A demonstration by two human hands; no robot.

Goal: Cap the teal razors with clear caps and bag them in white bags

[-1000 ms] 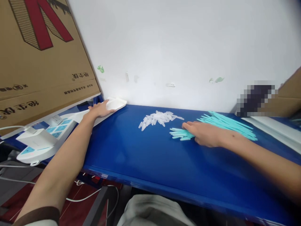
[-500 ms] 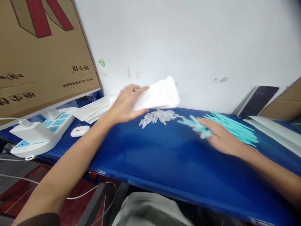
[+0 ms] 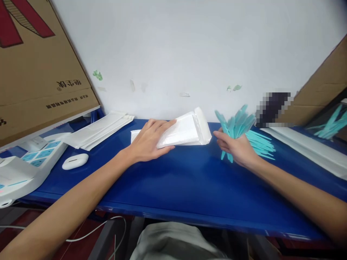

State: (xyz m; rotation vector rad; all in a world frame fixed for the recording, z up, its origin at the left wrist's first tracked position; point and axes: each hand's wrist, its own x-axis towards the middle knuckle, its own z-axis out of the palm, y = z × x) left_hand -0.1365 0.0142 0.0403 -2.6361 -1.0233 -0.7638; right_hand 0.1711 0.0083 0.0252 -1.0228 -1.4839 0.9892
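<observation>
My left hand (image 3: 150, 142) is around a flat white plastic pouch (image 3: 182, 130), thumb along its near edge and fingers over its top. The pouch's flap end points right. In my right hand (image 3: 238, 144) is a bunch of flat teal plastic sticks (image 3: 235, 124), fanned out above the fist, with a few ends poking out below. Behind that hand, more teal sticks (image 3: 261, 145) lie in a loose pile on the blue table (image 3: 189, 187). The small translucent pieces seen earlier are hidden now, apparently by the pouch.
Flat white pouches (image 3: 99, 130) are stacked at the back left. Nearer are a white earbud case (image 3: 75, 161) and a power strip (image 3: 45, 162) with a charger. A cardboard box (image 3: 40, 72) stands at left. Long white packets (image 3: 309, 151) and a pixelated dark shape (image 3: 273, 108) are at right.
My left hand has lowered the pouch to the table, over where the translucent pieces lay. My right hand has turned the teal bunch more upright. The view has shifted right.
</observation>
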